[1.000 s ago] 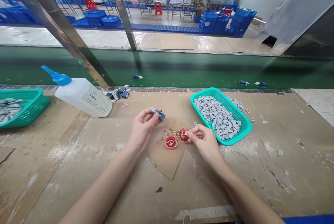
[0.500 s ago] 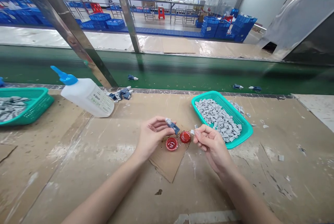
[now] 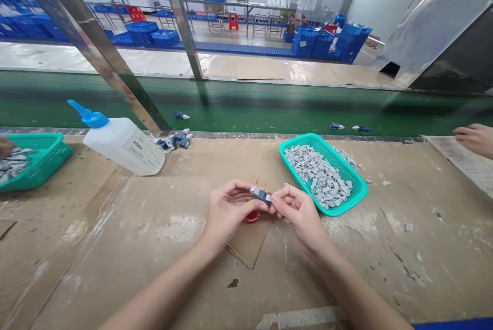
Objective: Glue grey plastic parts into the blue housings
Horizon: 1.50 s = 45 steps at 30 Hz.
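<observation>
My left hand (image 3: pixel 230 212) and my right hand (image 3: pixel 298 215) meet over the middle of the bench. My left fingers hold a small blue-and-grey plastic part (image 3: pixel 261 196). My right fingertips press against its near end, pinching a small grey piece that they mostly hide. Below my hands, a red cap with glossy red liquid (image 3: pixel 252 216) shows only at its edge, on a piece of cardboard (image 3: pixel 250 244). The second red cap is hidden.
A teal basket of grey pieces (image 3: pixel 358 193) stands right of my hands. A white glue bottle with a blue nozzle (image 3: pixel 123 146) lies beyond a pile of blue parts (image 3: pixel 175 140). Another teal basket (image 3: pixel 50 158) and a co-worker's hands (image 3: pixel 475 140) sit at the sides.
My hands have moved together, bringing the grey piece in my right fingers to the blue part in my left. They now cover the red caps. A co-worker's hand has entered at the right.
</observation>
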Motion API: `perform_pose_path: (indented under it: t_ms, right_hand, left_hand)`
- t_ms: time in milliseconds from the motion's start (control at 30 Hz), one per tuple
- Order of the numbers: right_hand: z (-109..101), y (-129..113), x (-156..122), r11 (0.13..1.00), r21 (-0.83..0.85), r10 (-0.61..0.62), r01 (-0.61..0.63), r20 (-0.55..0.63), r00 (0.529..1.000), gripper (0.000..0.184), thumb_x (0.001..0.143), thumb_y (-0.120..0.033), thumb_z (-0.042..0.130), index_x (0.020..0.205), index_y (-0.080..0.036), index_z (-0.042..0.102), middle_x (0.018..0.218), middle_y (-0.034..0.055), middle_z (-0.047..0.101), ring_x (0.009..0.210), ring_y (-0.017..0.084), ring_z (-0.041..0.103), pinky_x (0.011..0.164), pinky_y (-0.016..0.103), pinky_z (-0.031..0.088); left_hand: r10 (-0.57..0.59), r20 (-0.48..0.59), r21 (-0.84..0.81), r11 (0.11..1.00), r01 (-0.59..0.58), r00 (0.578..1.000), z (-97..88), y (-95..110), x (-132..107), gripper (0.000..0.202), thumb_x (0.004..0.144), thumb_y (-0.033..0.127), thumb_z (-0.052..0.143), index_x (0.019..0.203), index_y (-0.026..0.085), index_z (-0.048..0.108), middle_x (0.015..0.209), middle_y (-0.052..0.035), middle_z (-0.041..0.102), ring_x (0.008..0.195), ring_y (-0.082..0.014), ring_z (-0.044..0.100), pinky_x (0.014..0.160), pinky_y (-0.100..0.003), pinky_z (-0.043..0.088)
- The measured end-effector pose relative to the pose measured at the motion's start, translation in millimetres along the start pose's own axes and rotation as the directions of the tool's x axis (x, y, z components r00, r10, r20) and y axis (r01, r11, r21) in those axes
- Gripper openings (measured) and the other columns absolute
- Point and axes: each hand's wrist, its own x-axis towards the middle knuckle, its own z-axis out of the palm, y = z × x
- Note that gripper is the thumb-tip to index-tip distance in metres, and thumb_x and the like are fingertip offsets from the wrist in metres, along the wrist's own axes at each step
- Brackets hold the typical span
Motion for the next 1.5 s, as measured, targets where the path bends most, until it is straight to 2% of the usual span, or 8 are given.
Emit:
perform_pose_path:
  t_ms: [333, 600, 733, 800, 933, 1133, 1300, 1500]
  right_hand:
    - [-3, 0, -2, 0.959, 0.081, 0.252, -0.273, 0.203, 0.946, 0.038, 0.077, -0.048, 0.069, 0.089, -0.023, 0.042, 0.061, -0.0056, 0.057, 0.047, 0.007, 0.047, 0.037, 0.015, 0.017]
    - [0, -3, -2, 0.973, 0.038, 0.214, -0.226, 0.2, 0.956, 0.037, 0.078, -0.048, 0.069, 0.085, -0.021, 0.045, 0.064, -0.0033, 0.06, 0.052, 0.007, 0.051, 0.04, 0.015, 0.023]
    - [-8, -15, 1, 0.994, -0.037, 0.104, -0.098, 0.231, 0.967, 0.029, 0.084, -0.049, 0.06, 0.088, -0.021, 0.051, 0.069, 0.0, 0.065, 0.055, 0.011, 0.055, 0.043, 0.018, 0.029]
    - [-25, -22, 4, 0.983, -0.18, -0.008, 0.026, 0.101, 0.995, 0.026, 0.088, -0.047, 0.054, 0.092, -0.022, 0.056, 0.073, 0.002, 0.067, 0.059, 0.013, 0.058, 0.047, 0.022, 0.035]
    - [-78, -28, 11, 0.672, -0.738, -0.401, 0.069, -0.283, 0.871, 0.018, 0.086, -0.037, 0.055, 0.093, -0.024, 0.067, 0.086, 0.0051, 0.069, 0.07, 0.019, 0.06, 0.063, 0.031, 0.042]
    - [-118, -12, 23, 0.233, -0.972, -0.294, -0.028, -0.098, 0.951, 0.02, 0.076, -0.019, 0.061, 0.084, -0.029, 0.076, 0.085, 0.0066, 0.069, 0.085, 0.029, 0.054, 0.07, 0.038, 0.04]
    - [-116, -3, 31, 0.111, -0.994, -0.319, -0.01, -0.045, 0.947, 0.018, 0.075, -0.02, 0.064, 0.076, -0.03, 0.078, 0.076, 0.0119, 0.066, 0.08, 0.03, 0.048, 0.064, 0.039, 0.037]
    - [-115, -7, 38, 0.16, -0.987, -0.307, 0.026, -0.025, 0.951, 0.018, 0.084, -0.029, 0.056, 0.071, -0.025, 0.07, 0.077, 0.0098, 0.066, 0.082, 0.03, 0.047, 0.062, 0.037, 0.037]
  left_hand:
    - [0.033, -0.017, -0.01, 0.999, -0.033, 0.999, 3.7, -6, -6, 0.016, 0.056, 0.015, 0.082, 0.067, 0.017, 0.07, 0.078, -0.0054, 0.075, 0.071, -0.0246, 0.071, 0.062, -0.033, 0.062]
    - [0.16, 0.085, 0.06, 0.984, -0.166, 0.983, -1.0, -4, -7, 0.025, 0.062, 0.016, 0.08, 0.086, 0.023, 0.076, 0.094, -0.0043, 0.075, 0.078, -0.0238, 0.071, 0.073, -0.037, 0.063]
    - [0.177, 0.135, 0.121, 0.974, -0.193, 0.975, -6.1, 0, -3, 0.031, 0.07, 0.017, 0.075, 0.1, 0.025, 0.073, 0.107, -0.0039, 0.072, 0.092, -0.0224, 0.069, 0.084, -0.035, 0.059]
    - [0.208, 0.109, 0.125, 0.967, -0.221, 0.972, -9.6, 1, 2, 0.034, 0.075, 0.019, 0.071, 0.109, 0.025, 0.07, 0.11, -0.0042, 0.07, 0.101, -0.022, 0.066, 0.092, -0.035, 0.054]
    - [0.235, -0.016, 0.115, 0.966, -0.232, 0.972, -20.5, -1, 17, 0.04, 0.083, 0.026, 0.064, 0.123, 0.023, 0.061, 0.113, -0.0054, 0.068, 0.113, -0.0204, 0.059, 0.104, -0.034, 0.043]
    - [0.115, -0.1, -0.079, 0.989, -0.123, 0.988, -35.1, -5, 33, 0.035, 0.082, 0.029, 0.065, 0.116, 0.023, 0.062, 0.104, -0.0039, 0.066, 0.101, -0.0163, 0.061, 0.094, -0.027, 0.046]
    - [-0.031, -0.062, -0.278, 0.961, 0.013, 0.998, -35.5, -4, 34, 0.031, 0.075, 0.024, 0.071, 0.105, 0.02, 0.066, 0.094, -0.0036, 0.065, 0.09, -0.0156, 0.063, 0.093, -0.029, 0.048]
    - [-0.109, -0.021, -0.368, 0.925, 0.094, 0.994, -36.2, -1, 32, 0.032, 0.075, 0.019, 0.071, 0.107, 0.019, 0.066, 0.099, -0.0036, 0.066, 0.094, -0.0151, 0.064, 0.095, -0.027, 0.048]
